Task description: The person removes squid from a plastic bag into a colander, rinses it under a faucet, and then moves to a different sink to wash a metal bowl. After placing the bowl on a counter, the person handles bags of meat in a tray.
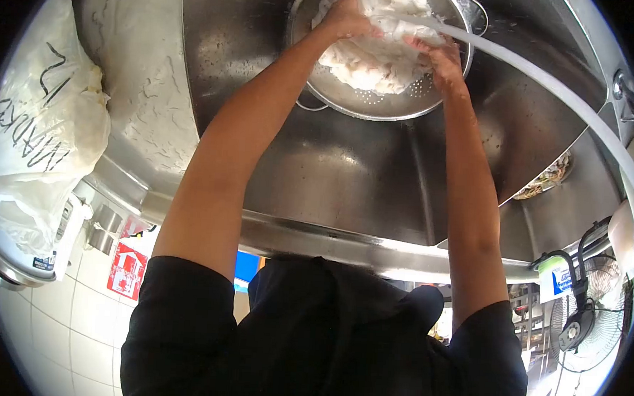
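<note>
A metal colander (368, 106) sits in the deep basin of a stainless steel sink (332, 177), toward its far side, with a heap of wet, whitish pieces (370, 68) filling much of it and perforations showing along the near wall. The left hand (346, 19) lies on the heap's left side, thumb apart from the fingers; the right hand (442, 60) is at the right side, near the rim, thumb likewise apart and pointing inward. Whether either hand pinches any pieces cannot be told. A pale hose (545, 79) curves in from the right and reaches the heap between the hands. The basin's steel is dull brown-grey with bright reflections and scattered drops. To the left, a paler metal worktop (140, 81) is streaked with water, and beside it bulges a white plastic bag (44, 133) with black handwriting. Toward the right, beyond a dividing edge, small scraps (547, 178) lie in another part of the sink. Around the room, white tiles (74, 314) and a red sign (127, 273) show at lower left, and a caged fan (594, 320) stands out at lower right, near metal racks (536, 324).
</note>
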Tool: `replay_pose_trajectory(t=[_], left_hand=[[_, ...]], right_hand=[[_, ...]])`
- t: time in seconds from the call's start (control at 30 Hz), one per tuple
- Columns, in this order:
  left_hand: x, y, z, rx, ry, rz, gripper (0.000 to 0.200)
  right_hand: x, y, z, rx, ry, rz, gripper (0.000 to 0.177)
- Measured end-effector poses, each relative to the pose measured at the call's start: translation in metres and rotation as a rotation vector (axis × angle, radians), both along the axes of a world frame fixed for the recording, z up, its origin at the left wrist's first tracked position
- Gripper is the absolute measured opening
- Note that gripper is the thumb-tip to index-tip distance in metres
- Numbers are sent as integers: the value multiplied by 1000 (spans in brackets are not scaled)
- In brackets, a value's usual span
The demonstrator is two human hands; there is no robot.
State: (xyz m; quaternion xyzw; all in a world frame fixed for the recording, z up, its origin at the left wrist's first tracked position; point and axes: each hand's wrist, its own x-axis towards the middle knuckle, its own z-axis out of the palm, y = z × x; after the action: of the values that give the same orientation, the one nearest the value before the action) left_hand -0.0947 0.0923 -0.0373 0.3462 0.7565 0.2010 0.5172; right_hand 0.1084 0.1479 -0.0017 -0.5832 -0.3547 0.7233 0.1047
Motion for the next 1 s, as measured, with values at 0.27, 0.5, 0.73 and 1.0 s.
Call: replay_pose_trajectory(t=[0.27, 0.5, 0.73, 1.0], left_hand=[[24, 9, 18, 95, 163, 116, 50], [52, -32, 44, 301, 159, 273, 37], [1, -48, 41, 122, 251, 253, 35], [7, -73, 21, 60, 331, 176, 44]], right_hand=[[-7, -12, -15, 509, -475, 73, 80], [-39, -35, 52, 399, -696, 95, 83], [-60, -38, 53, 616, -610, 435, 67], [-78, 30, 36, 473, -249, 714, 60]])
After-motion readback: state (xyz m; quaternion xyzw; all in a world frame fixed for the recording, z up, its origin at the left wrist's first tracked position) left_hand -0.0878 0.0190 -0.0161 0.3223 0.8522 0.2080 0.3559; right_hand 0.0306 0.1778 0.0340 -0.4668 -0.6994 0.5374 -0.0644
